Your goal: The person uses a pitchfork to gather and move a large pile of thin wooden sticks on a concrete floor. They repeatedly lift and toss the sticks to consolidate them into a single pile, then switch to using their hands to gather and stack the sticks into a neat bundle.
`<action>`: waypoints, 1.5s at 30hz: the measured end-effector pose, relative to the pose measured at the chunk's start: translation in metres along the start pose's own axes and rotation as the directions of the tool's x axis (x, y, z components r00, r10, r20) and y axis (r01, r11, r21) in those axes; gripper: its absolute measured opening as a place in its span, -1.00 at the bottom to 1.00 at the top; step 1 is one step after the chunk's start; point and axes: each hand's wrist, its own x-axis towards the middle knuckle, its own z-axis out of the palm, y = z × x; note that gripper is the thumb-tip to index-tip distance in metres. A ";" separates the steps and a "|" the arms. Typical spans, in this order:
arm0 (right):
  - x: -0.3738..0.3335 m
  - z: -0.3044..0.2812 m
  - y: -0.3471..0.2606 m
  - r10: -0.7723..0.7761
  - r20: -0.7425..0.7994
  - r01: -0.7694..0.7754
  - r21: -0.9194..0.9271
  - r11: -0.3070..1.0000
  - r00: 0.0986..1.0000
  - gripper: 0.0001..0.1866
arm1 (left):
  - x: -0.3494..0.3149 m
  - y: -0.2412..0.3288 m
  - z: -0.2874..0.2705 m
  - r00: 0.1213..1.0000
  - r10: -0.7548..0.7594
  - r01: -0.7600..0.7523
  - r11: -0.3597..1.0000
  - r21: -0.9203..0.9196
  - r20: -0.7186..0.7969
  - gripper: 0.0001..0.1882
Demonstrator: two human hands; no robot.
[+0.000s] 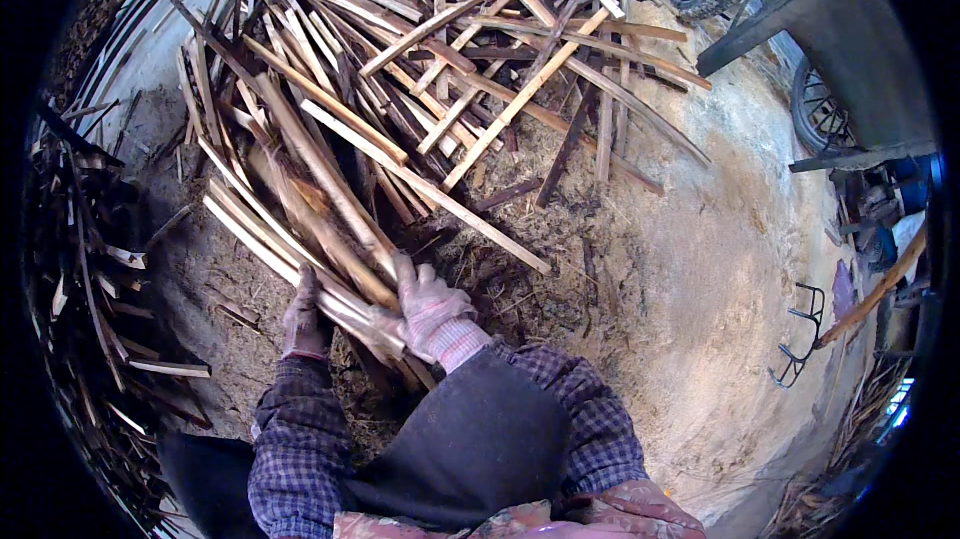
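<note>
Long, narrow wooden strips (290,251) lie side by side in a loose bundle in front of me. They slant from the upper left down toward my body. From the left side, my left hand (306,314), in a dirty work glove, grips the bundle's edge; its fingers are partly hidden by the wood. My right hand (432,309), in a pale glove with a knitted cuff, is closed over the right side of the same strips. Among them is a thick brown piece with rough bark (325,229). The strips' lower ends reach down between my forearms.
A large tangled heap of wooden strips (440,49) spreads ahead. More scrap wood (100,299) is piled along the left. At right are a bent black metal rack (800,334), a wooden pole (880,284), a dark metal frame (850,49) and spoked wheels (825,104). Sawdust and bark litter the ground.
</note>
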 end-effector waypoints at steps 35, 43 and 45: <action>0.135 -0.216 0.279 0.603 -0.472 -0.694 -0.025 0.720 0.643 -0.09 | 0.012 -0.018 0.008 0.938 0.119 -0.083 0.989 0.123 -0.325 -0.39; 0.052 -0.129 0.242 0.763 -0.317 -0.783 0.091 0.615 0.563 -0.14 | 0.024 -0.016 -0.030 0.929 0.098 -0.061 0.992 0.114 -0.358 -0.45; 0.010 -0.090 0.263 0.750 -0.388 -0.731 0.233 0.642 0.536 -0.11 | 0.016 -0.010 -0.010 0.964 0.103 -0.082 0.992 0.095 -0.244 -0.45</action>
